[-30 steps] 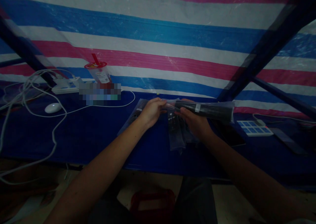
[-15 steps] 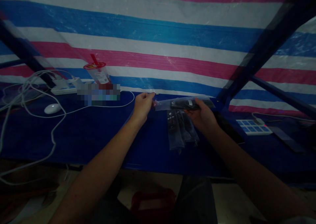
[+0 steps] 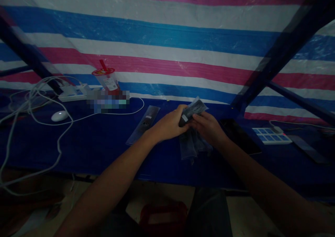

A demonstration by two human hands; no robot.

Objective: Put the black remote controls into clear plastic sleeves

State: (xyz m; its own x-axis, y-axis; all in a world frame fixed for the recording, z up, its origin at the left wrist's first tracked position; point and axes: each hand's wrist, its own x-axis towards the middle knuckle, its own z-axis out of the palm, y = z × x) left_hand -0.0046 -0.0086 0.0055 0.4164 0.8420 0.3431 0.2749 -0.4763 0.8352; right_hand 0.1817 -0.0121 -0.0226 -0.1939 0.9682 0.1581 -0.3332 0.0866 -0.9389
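Note:
A black remote control in a clear plastic bag [image 3: 193, 112] is held up at a slant between my two hands, over the blue table. My left hand [image 3: 172, 123] wraps around its lower left end. From the right, the fingers of my right hand [image 3: 209, 126] pinch its lower edge. Several more bagged remotes [image 3: 188, 147] lie in an overlapping pile just below, partly covered by my hands. Left of my left hand, a separate bagged remote [image 3: 145, 122] lies diagonally on the table.
A dark flat tablet-like device [image 3: 239, 136] lies right of my right hand, with a white-and-blue power strip [image 3: 271, 136] beyond. At left are tangled white cables [image 3: 59, 143], a white mouse [image 3: 59, 116] and a red-lidded cup [image 3: 108, 82]. A striped sheet [image 3: 167, 48] hangs behind.
My left hand has moved right to meet my right hand. The held remote has gone from nearly level to slanted. A bagged remote now shows on the table at left.

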